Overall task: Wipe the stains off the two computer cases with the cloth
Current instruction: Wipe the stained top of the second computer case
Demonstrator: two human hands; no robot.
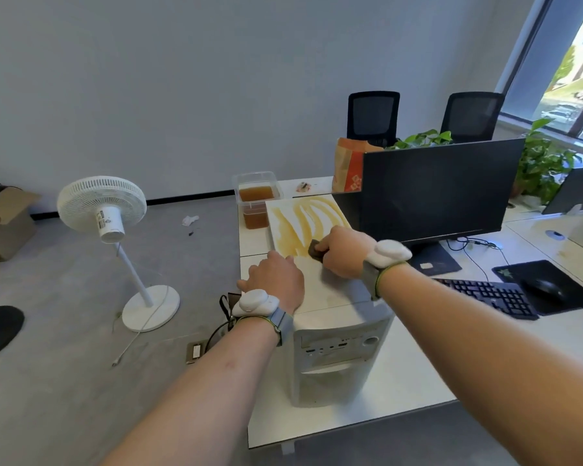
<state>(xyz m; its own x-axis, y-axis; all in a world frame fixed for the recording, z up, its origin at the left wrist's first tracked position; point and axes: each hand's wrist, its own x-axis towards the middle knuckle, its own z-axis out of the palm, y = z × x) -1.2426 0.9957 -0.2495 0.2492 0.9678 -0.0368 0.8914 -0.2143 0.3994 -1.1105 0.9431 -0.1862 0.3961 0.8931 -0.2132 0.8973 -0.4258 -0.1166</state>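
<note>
I see a white worktop (pixel 418 375) in an office with a grey floor and a plain pale wall, a window at the far right. A white pedestal fan (pixel 103 210) stands on the floor to the left, and two black mesh chairs (pixel 372 117) sit beyond the desks.

One white computer case (pixel 320 290) stands at the worktop's left edge, its front panel with ports facing me and its long axis running away toward the wall. Amber stains (pixel 303 223) streak the far half of its top in curved bands; the near half looks pale and plain. I can only make out this one case.

My right hand (pixel 345 252) grips a small dark cloth (pixel 317 250), fingers curled round it, pressing it on the case top at the near edge of the stains. My left hand (pixel 276 280) rests flat on the top's left edge, fingers loosely extended, holding nothing, just beside the cloth.

A black monitor (pixel 435 190) stands right of the case, with a keyboard (pixel 488 295) nearby.
</note>
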